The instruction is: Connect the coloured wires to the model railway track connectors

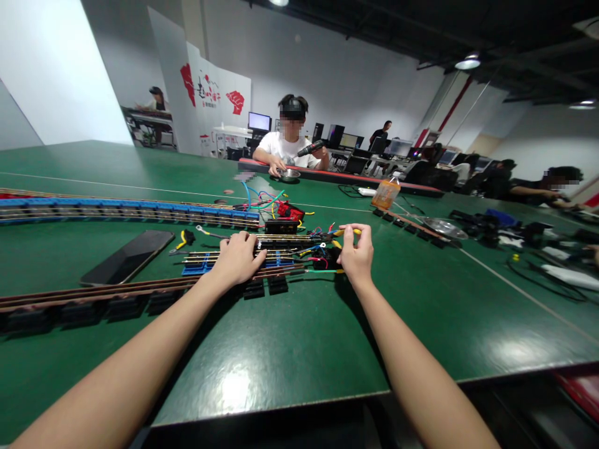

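Observation:
My left hand [238, 257] rests on top of a model rail track piece [281, 254] with blue and black ties, fingers curled down over the rails. My right hand [357, 252] is just right of the track's end, fingers pinched together around a yellow-handled tool or wire [349, 232], too small to name. A tangle of coloured wires [314, 249] and a small black box [281, 227] lie between the two hands.
A long blue-tied track [116, 211] runs at the left, a black-tied track [93, 302] nearer me. A dark phone [127, 257] lies left. An orange bottle [385, 193], a metal dish [442, 228] and cables sit right. Across the green table [299, 349] a person holds a tool.

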Tool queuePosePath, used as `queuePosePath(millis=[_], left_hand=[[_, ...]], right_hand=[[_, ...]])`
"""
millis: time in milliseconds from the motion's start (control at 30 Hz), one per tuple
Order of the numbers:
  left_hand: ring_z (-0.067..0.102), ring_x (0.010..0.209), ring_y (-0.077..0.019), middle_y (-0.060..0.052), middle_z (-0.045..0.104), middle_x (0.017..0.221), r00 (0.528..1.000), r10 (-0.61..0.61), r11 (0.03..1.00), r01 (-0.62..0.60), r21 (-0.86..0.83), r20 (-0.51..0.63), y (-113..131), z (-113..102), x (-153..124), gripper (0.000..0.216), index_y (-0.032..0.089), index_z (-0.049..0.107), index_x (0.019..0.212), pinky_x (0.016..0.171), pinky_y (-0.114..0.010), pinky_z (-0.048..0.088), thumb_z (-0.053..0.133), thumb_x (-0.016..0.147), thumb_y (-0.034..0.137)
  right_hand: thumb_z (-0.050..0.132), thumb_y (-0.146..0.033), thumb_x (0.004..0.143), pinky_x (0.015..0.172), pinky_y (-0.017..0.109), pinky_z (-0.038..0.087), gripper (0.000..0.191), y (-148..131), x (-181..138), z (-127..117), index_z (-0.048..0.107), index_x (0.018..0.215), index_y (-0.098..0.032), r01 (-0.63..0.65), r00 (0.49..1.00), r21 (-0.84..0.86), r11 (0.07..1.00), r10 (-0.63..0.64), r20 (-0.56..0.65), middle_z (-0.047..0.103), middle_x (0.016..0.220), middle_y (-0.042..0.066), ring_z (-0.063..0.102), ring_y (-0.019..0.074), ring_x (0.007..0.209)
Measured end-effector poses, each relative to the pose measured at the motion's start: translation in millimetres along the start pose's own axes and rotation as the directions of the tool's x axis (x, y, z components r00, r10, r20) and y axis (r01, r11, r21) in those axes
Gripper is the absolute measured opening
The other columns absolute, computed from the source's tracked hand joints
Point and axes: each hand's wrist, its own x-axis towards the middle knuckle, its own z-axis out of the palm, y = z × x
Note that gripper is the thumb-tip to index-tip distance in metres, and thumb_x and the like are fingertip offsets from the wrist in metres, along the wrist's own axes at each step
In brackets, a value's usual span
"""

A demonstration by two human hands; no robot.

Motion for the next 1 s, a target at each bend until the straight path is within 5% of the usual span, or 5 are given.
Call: queuePosePath(millis=[367, 500, 600, 700, 1000], left_hand=[[0.054, 0.11, -0.0311, -0.016, 0.058, 0.114, 1.0, 0.004, 0.999, -0.004, 0.037, 0.002, -0.7, 0.6, 1.3, 0.041, 0.015, 0.059, 0.107, 0.09, -0.044, 0.042, 0.036, 0.094, 0.047], [0.055, 0.11, -0.0318, -0.016, 0.058, 0.114, 1.0, 0.008, 0.999, -0.008, 0.038, -0.004, -1.4, 1.4, 1.5, 0.041, 0.014, 0.06, 0.107, 0.089, -0.045, 0.043, 0.037, 0.094, 0.046], [0.055, 0.109, -0.032, -0.016, 0.058, 0.114, 1.0, 0.004, 0.999, -0.004, 0.036, -0.002, -1.2, 1.2, 1.0, 0.041, 0.014, 0.059, 0.108, 0.088, -0.046, 0.044, 0.037, 0.094, 0.046], [0.055, 0.109, -0.032, -0.016, 0.058, 0.114, 1.0, 0.006, 1.0, -0.006, 0.031, 0.001, -1.1, 1.4, 0.5, 0.041, 0.014, 0.059, 0.108, 0.088, -0.046, 0.044, 0.036, 0.094, 0.046], [0.055, 0.108, -0.0315, -0.016, 0.059, 0.113, 1.0, 0.007, 0.999, -0.007, 0.037, -0.007, -0.3, 0.3, 0.5, 0.042, 0.014, 0.059, 0.108, 0.088, -0.045, 0.044, 0.036, 0.094, 0.046]], right_hand=[[0.048, -0.056, 0.087, 0.027, 0.019, 0.027, 0.036, 18.0, 14.1, 1.0, 0.048, 0.098, -0.022, -0.323, 0.919, 0.316, 0.892, 0.375, -0.121, 0.066, 0.098, 0.002, 0.034, 0.001, 0.03], [0.049, -0.052, 0.088, 0.045, 0.02, 0.04, 0.034, 17.8, 12.9, -0.8, 0.058, 0.095, -0.02, -0.142, 0.963, 0.096, 0.985, 0.16, -0.218, 0.064, 0.09, 0.001, 0.049, 0.0068, 0.05], [0.048, -0.049, 0.09, 0.059, 0.023, 0.044, 0.034, 14.9, 10.5, -1.5, 0.06, 0.095, -0.019, 0.004, 0.985, -0.002, 1.0, -0.004, -0.172, 0.06, 0.072, -0.001, 0.054, 0.0112, 0.061], [0.047, -0.048, 0.092, 0.064, 0.025, 0.046, 0.033, 10.6, 8.2, -1.0, 0.059, 0.1, -0.018, 0.04, 0.992, 0.02, 0.999, -0.038, -0.117, 0.059, 0.066, -0.003, 0.059, 0.0127, 0.063], [0.046, -0.047, 0.093, 0.076, 0.03, 0.05, 0.035, 8.4, 12.8, -4.4, 0.058, 0.108, -0.018, 0.105, 0.976, 0.05, 0.993, -0.093, -0.198, 0.067, 0.075, 0.001, 0.065, 0.0149, 0.075]])
